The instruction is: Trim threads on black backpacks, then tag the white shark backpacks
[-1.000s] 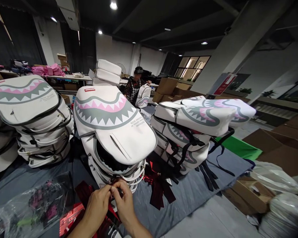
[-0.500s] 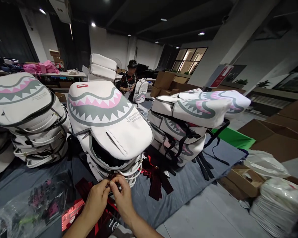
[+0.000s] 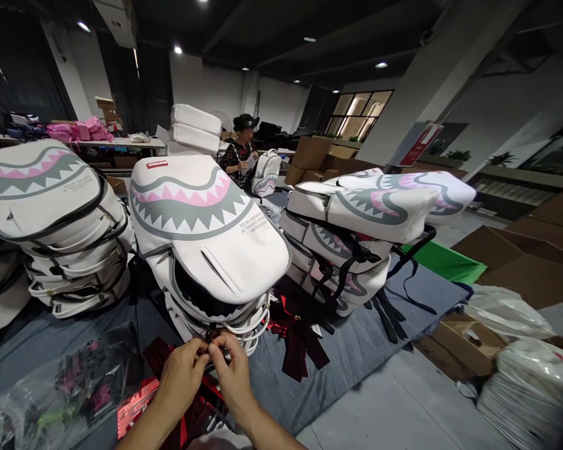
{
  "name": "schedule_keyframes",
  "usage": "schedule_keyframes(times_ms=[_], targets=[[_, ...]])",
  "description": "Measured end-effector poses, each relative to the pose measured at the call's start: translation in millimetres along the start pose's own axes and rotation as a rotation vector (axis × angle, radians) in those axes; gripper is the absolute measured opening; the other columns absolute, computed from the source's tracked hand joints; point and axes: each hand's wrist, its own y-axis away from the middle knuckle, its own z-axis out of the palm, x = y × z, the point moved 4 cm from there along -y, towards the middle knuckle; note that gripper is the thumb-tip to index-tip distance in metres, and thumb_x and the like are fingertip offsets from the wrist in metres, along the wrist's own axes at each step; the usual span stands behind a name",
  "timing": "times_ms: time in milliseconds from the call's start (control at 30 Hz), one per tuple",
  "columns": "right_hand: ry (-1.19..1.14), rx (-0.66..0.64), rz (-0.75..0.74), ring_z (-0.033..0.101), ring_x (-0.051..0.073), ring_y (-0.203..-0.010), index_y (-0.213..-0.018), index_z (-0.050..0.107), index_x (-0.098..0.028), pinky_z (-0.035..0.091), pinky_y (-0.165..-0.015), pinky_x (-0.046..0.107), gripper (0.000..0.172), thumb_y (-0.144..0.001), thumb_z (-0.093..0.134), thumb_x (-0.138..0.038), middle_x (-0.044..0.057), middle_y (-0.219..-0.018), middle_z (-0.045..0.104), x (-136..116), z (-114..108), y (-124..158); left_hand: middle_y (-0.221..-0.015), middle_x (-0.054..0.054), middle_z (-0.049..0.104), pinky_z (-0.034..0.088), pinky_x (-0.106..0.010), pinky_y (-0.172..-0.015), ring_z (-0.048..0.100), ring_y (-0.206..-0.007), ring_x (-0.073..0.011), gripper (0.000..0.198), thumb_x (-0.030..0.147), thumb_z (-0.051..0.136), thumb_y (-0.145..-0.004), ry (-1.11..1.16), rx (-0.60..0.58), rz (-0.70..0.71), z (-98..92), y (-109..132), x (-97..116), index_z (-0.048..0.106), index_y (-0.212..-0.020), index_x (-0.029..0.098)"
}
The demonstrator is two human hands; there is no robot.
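Note:
Both hands meet at the near edge of a white backpack [image 3: 234,262] printed with a pink and grey shark mouth. My left hand [image 3: 185,369] is closed in a pinch, its fingertips against those of my right hand [image 3: 232,369], which pinches too. A thin dark piece [image 3: 211,334] shows just above the fingertips; what they grip is too small to make out. The backpack's top pocket gapes a little, and white handles [image 3: 256,322] stick out below it. Dark red tags [image 3: 298,350] lie right of my hands, and a red printed packet [image 3: 136,406] lies to the left.
More white backpacks are stacked at the left [image 3: 79,250] and right [image 3: 338,244]. A clear plastic bag [image 3: 65,394] lies on the grey cloth-covered table [image 3: 347,356]. Cardboard boxes [image 3: 464,350] stand on the floor at right. Another person [image 3: 239,156] is farther back.
My hands stay pinched together at nearly the same spot, and the dark piece above the fingertips shows more clearly. The person at the back has raised their head and stands more upright.

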Motion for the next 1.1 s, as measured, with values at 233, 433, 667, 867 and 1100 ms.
schedule_keyframes(times_ms=[233, 433, 667, 867, 1100], targets=[[-0.024, 0.011, -0.008, 0.056, 0.018, -0.080, -0.073, 0.059, -0.021, 0.042, -0.073, 0.029, 0.016, -0.086, 0.060, -0.030, 0.000, -0.079, 0.061, -2.7, 1.5, -1.5, -0.079, -0.004, 0.071, 0.043, -0.027, -0.067, 0.066, -0.072, -0.0194, 0.019, 0.030, 0.045, -0.089, -0.024, 0.044, 0.005, -1.2, -1.6, -2.4, 0.061, -0.083, 0.022], [-0.032, 0.021, 0.012, 0.055, 0.017, -0.078, -0.074, 0.061, -0.021, 0.042, -0.073, 0.028, 0.013, -0.084, 0.061, -0.028, 0.000, -0.078, 0.060, -3.2, 1.6, -1.8, -0.078, -0.004, 0.071, 0.042, -0.029, -0.067, 0.066, -0.072, -0.0204, 0.025, 0.030, 0.040, -0.090, -0.088, 0.035, 0.017, -2.9, -1.8, -1.5, 0.062, -0.081, 0.022], [-0.046, 0.018, 0.016, 0.054, 0.017, -0.077, -0.073, 0.060, -0.021, 0.041, -0.072, 0.028, 0.014, -0.084, 0.061, -0.029, 0.000, -0.077, 0.059, -3.0, 1.7, -1.4, -0.076, -0.004, 0.071, 0.043, -0.029, -0.068, 0.065, -0.071, -0.0200, 0.026, 0.032, 0.042, -0.088, -0.042, 0.004, -0.007, -5.7, -3.0, 2.8, 0.064, -0.080, 0.022], [-0.068, 0.024, 0.020, 0.056, 0.018, -0.078, -0.073, 0.060, -0.021, 0.042, -0.074, 0.029, 0.015, -0.085, 0.061, -0.030, 0.000, -0.078, 0.060, 0.4, 1.3, -0.3, -0.081, -0.004, 0.073, 0.046, -0.028, -0.070, 0.068, -0.076, -0.0200, 0.027, 0.033, 0.043, -0.089, 0.007, -0.056, 0.041, -4.3, -5.3, 3.5, 0.067, -0.083, 0.023], [-0.056, 0.036, 0.039, 0.055, 0.018, -0.079, -0.073, 0.061, -0.021, 0.042, -0.075, 0.029, 0.013, -0.083, 0.061, -0.029, 0.000, -0.079, 0.061, -1.8, -1.8, 0.7, -0.086, -0.003, 0.074, 0.046, -0.028, -0.072, 0.069, -0.078, -0.0194, 0.027, 0.032, 0.040, -0.092, -0.069, -0.053, 0.066, -3.2, -3.6, 1.3, 0.065, -0.089, 0.023]])
